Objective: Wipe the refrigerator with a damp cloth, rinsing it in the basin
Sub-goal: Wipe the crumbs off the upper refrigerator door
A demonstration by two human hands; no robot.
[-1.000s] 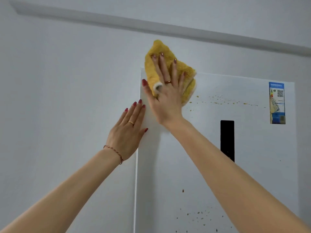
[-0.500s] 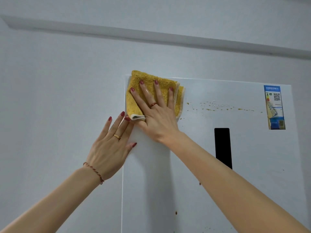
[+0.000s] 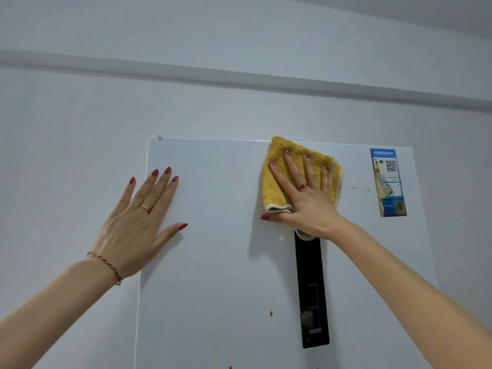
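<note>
Cloth [image 3: 298, 177] has slid rightward from the refrigerator's [image 3: 226, 262] left corner.

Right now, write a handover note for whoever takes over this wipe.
Left hand: open, flat on the fridge door at its left edge.
Right hand: fingers spread, pressing the cloth on the door near the top edge, above the black panel.
Done: the top-left of the door looks clean.
Left: crumbs between cloth and label, a spot lower down, then rinsing; the basin is not in view.
</note>
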